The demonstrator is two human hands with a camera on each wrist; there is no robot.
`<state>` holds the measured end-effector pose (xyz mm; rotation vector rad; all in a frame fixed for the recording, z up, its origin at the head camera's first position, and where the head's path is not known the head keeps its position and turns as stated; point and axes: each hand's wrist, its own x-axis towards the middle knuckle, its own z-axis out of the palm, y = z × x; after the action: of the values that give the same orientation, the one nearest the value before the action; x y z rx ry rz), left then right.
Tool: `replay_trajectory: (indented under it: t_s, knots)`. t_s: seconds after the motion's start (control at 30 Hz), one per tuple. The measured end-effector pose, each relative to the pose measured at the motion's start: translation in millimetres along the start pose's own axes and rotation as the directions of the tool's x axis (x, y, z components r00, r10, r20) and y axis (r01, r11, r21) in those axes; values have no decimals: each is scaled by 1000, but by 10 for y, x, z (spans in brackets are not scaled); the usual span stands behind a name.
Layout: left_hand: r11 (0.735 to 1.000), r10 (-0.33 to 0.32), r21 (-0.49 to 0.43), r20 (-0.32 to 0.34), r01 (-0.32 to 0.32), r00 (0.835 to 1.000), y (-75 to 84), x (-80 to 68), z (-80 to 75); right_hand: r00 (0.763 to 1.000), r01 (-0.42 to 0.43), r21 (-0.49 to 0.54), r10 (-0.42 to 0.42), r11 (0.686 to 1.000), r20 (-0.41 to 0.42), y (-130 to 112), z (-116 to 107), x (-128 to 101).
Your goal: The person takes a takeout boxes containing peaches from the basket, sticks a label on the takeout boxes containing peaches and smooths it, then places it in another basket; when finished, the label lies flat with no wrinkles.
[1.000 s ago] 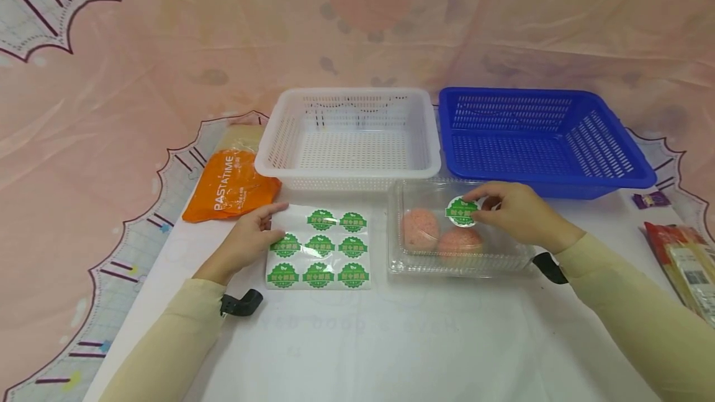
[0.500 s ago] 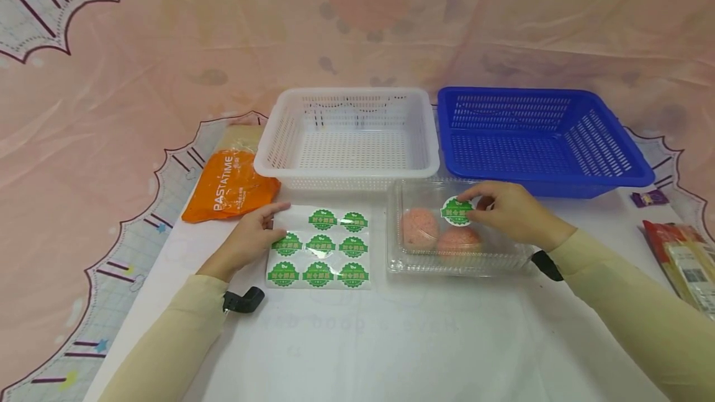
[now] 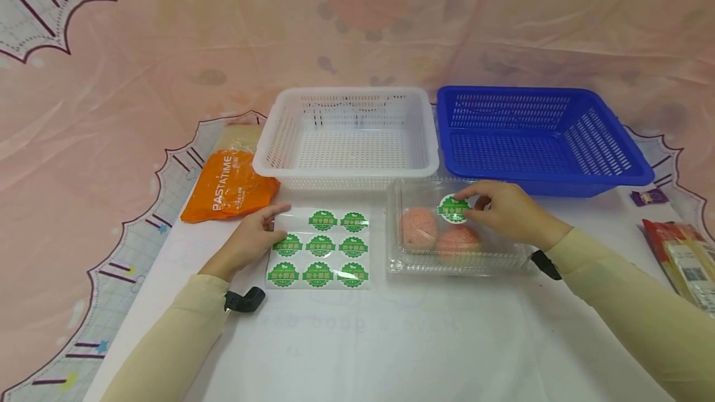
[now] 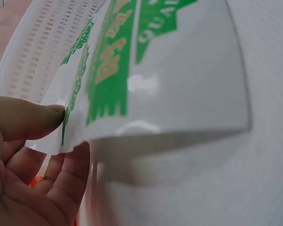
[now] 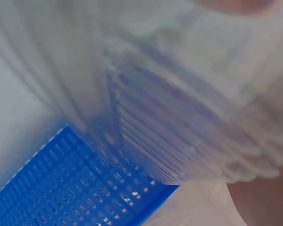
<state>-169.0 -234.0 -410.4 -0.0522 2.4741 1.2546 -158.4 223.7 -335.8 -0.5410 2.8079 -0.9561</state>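
From where I stand, everything centres on the clear box, lying on the white surface with two pink balls inside, toward its left end as the person sees it. Over its lid the right hand has its grip closed on a round green sticker, thumb and forefinger pinching the right edge; whether the sticker's underside already touches the lid I can't tell. Just left of the box lies the sheet, eight more stickers on it and the top-left place bare. The left hand has the sheet's far edge clamped in its grip, thumb on top and fingers beneath, so that part bows up off the surface. The white basket sits behind the box to the left, the blue basket behind it to the right, and the orange bag well off to its left, beyond the sheet. I'd judge the step in hand to be placing the sticker on the box's lid. That calls for lining it up flat, letting go of the pinched edge, and smoothing it lightly so the thin plastic doesn't buckle.
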Motion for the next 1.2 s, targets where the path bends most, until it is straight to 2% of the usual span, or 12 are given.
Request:
replay_trajectory:
  t_s: [1.2]
  knots:
    - [1000,-10,12,-16,11,1000,-8,21,38,999,-20,-24,21,999,37,16,23,34]
